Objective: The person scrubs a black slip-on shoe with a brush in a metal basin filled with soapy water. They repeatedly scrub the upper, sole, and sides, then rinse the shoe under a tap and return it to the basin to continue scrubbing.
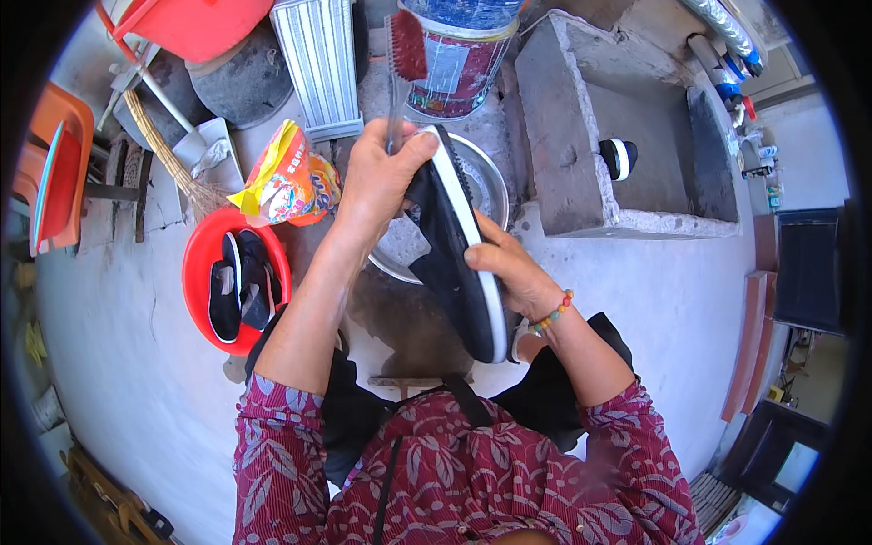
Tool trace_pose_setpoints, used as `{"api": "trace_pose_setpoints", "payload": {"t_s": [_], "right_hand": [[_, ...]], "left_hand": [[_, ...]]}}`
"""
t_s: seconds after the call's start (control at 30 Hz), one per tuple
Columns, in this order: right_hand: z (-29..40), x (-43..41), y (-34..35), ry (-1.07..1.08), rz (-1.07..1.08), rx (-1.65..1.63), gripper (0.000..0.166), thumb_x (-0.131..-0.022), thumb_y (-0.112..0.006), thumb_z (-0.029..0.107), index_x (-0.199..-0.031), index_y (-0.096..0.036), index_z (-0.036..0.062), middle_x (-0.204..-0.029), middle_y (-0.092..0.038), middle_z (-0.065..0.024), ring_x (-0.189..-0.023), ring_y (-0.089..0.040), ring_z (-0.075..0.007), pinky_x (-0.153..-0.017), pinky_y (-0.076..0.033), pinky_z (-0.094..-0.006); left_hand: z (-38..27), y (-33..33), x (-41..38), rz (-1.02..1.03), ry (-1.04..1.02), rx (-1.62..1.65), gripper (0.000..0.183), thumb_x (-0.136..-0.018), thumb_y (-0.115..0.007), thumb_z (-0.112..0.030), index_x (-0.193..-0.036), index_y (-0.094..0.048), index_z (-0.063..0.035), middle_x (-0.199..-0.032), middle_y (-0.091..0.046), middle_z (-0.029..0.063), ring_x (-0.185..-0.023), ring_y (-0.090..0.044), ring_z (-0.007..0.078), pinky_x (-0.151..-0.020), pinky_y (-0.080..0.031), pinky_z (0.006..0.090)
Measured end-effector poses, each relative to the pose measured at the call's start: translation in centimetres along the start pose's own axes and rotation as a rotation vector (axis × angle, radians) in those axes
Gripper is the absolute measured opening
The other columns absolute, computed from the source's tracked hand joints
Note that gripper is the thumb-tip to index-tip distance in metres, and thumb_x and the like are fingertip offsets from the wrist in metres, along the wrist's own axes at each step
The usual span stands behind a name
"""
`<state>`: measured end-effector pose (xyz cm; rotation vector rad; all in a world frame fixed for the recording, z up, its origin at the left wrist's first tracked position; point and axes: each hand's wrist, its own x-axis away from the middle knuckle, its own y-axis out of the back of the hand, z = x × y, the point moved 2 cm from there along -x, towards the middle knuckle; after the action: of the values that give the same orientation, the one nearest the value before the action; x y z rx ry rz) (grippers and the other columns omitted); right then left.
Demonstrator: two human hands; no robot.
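Observation:
A black shoe [446, 286] with a white-edged sole is held up over a metal basin [394, 274] of sudsy water, its sole turned to the right. My left hand [380, 174] grips the clear handle of a scrub brush [407, 51] with dark red bristles, and its thumb presses on the shoe's far end. The bristles point away from me, apart from the shoe. My right hand [507, 269], with a beaded bracelet [555, 311] at the wrist, clasps the shoe around the sole's middle.
At left, a red plastic tub [193, 310] holds black shoes. Beyond it stand a detergent bag [293, 180], a straw broom [160, 150] and a dustpan [228, 139]. A bucket [453, 75] stands behind the basin. Another shoe [618, 159] lies in the concrete sink [558, 129] at right.

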<state>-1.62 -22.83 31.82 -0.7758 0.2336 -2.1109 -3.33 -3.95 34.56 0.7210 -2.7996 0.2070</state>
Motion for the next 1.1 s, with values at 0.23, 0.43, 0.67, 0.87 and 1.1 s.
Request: {"api": "trace_pose_setpoints", "payload": {"t_s": [0.23, 0.43, 0.67, 0.87, 1.1], "right_hand": [[1.2, -1.2, 1.4, 0.071, -0.252, -0.194, 0.089, -0.074, -0.065, 0.025, -0.141, -0.012, -0.0006, -0.113, -0.052, -0.0119, -0.091, -0.055, -0.0149, -0.075, -0.046, -0.0255], [1.7, -0.5, 0.7, 0.08, -0.239, -0.169, 0.077, -0.075, -0.063, 0.022, -0.137, -0.025, -0.002, -0.104, -0.056, -0.0095, -0.083, -0.056, -0.0114, -0.069, -0.047, -0.024], [1.4, 0.0, 2.1, 0.042, -0.289, -0.189, 0.086, -0.072, -0.065, 0.024, -0.139, -0.019, -0.0023, -0.103, -0.056, -0.0123, -0.078, -0.057, -0.0143, -0.066, -0.047, -0.024], [1.9, 0.1, 1.9, 0.029, -0.194, -0.186, 0.071, -0.074, -0.062, 0.026, -0.133, -0.033, -0.0006, -0.097, -0.057, -0.0093, -0.077, -0.058, -0.0122, -0.065, -0.048, -0.0232], [2.2, 0.2, 2.6, 0.016, -0.188, -0.275, 0.056, -0.075, -0.06, 0.028, -0.125, -0.044, 0.0084, -0.092, -0.058, -0.0047, -0.078, -0.059, -0.0125, -0.066, -0.05, -0.0266]], "left_hand": [[-0.6, -0.1, 4.4, -0.042, -0.721, -0.826, 0.047, -0.084, -0.046, 0.002, -0.13, -0.041, -0.0022, -0.076, -0.049, 0.0183, -0.07, -0.054, 0.0344, -0.065, -0.044, 0.0395], [0.7, -1.1, 7.2, 0.043, -0.688, -1.167, 0.055, -0.078, -0.049, 0.004, -0.13, -0.044, -0.0121, -0.069, -0.047, 0.0152, -0.053, -0.054, 0.0326, -0.048, -0.045, 0.0418], [-0.1, -1.4, 5.1, 0.023, -0.652, -1.217, 0.05, -0.079, -0.05, -0.001, -0.128, -0.046, -0.0124, -0.069, -0.049, 0.0161, -0.053, -0.055, 0.0328, -0.048, -0.045, 0.0422], [-0.1, -1.2, 7.3, 0.093, -0.585, -1.217, 0.051, -0.08, -0.05, 0.002, -0.129, -0.046, -0.0102, -0.068, -0.049, 0.0199, -0.059, -0.054, 0.0345, -0.053, -0.042, 0.0429], [0.5, -2.1, 8.6, 0.163, -0.63, -1.194, 0.055, -0.077, -0.051, -0.001, -0.129, -0.046, -0.0172, -0.063, -0.047, 0.0164, -0.051, -0.054, 0.0349, -0.048, -0.046, 0.0432]]}}
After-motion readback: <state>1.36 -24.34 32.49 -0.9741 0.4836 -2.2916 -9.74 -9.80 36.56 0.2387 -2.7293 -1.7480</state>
